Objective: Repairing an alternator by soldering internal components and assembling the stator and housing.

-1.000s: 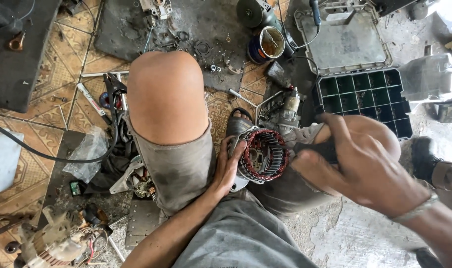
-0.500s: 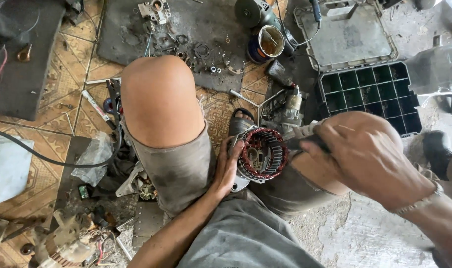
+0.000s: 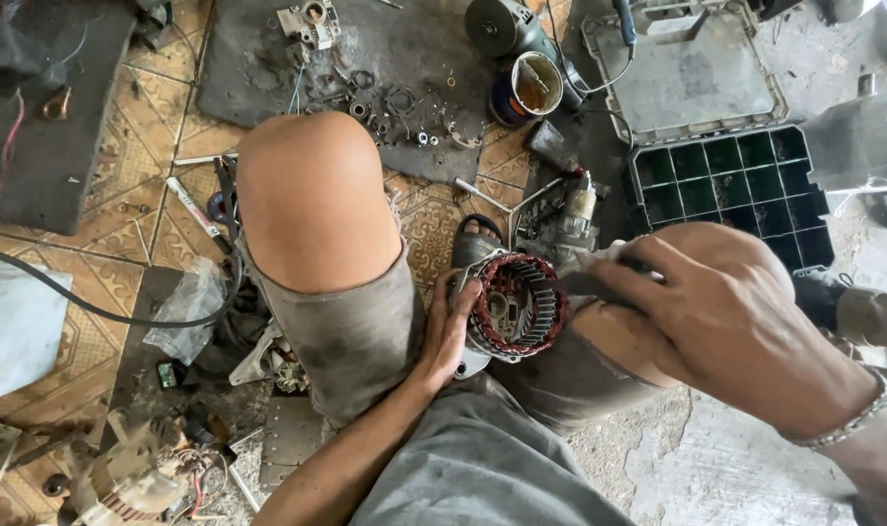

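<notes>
- Two hands meet at a round metal part [image 3: 514, 307] with red-brown wire coils around its rim; it sits between the person's knees, near the middle of the view.
- Much of the round part is hidden: the right hand [image 3: 716, 312] covers its right side, and its lower edge is tucked behind grey shorts [image 3: 482, 468].
- The right hand grips a dark tool [image 3: 585, 282], but only a short piece pokes out past the fingers, so I cannot tell what kind of tool it is (the tip seems to touch the coil rim).
- The right forearm is cut off at the lower right corner; a metal bracelet [image 3: 852, 419] shows at the wrist.
- The left hand [image 3: 448, 331] reaches up from below, palm against the left side of the round part, fingers curled onto its edge and clamped there.
- The right hand comes from the right with its back to the camera, fingers closed tight on the tool.
- One bare knee [image 3: 312, 195] sticks up just left of the round part and hides the floor behind it.
- Farther back lie a green box with small compartments [image 3: 731, 190], a tin can [image 3: 533, 88] and a dark mat [image 3: 268, 58] with small washers, too tiny to tell apart.
</notes>
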